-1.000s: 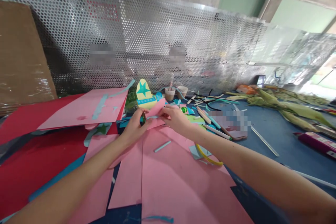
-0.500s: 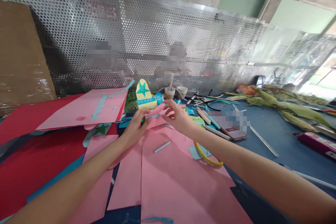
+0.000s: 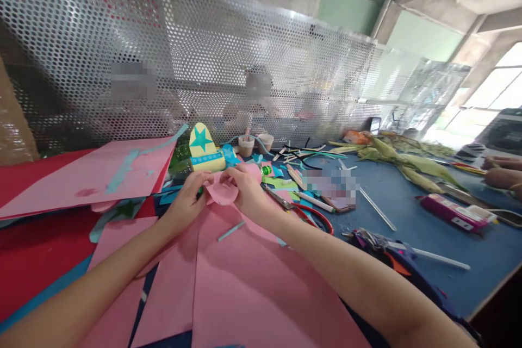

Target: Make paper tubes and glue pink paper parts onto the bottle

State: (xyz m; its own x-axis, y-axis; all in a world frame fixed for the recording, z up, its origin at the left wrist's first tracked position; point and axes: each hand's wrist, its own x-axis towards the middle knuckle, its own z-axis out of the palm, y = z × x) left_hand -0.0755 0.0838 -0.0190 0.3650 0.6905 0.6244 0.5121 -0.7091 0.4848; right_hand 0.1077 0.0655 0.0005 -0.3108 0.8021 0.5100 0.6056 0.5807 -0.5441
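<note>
Daylight pouring in from far-right window (image 3: 502, 84), burning it white. Soft shadows falling on pink sheets (image 3: 253, 299) below my left hand (image 3: 188, 197) and right hand (image 3: 247, 189). Perforated screen (image 3: 228, 54) glinting. Wide lens stretching outer edges; pixel blocks masking phone (image 3: 343, 207).

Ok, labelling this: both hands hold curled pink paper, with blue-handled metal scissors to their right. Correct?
Wrong handle colour: the head view shows red-handled metal scissors, not blue; the left hand and right hand do hold curled pink paper.
</note>
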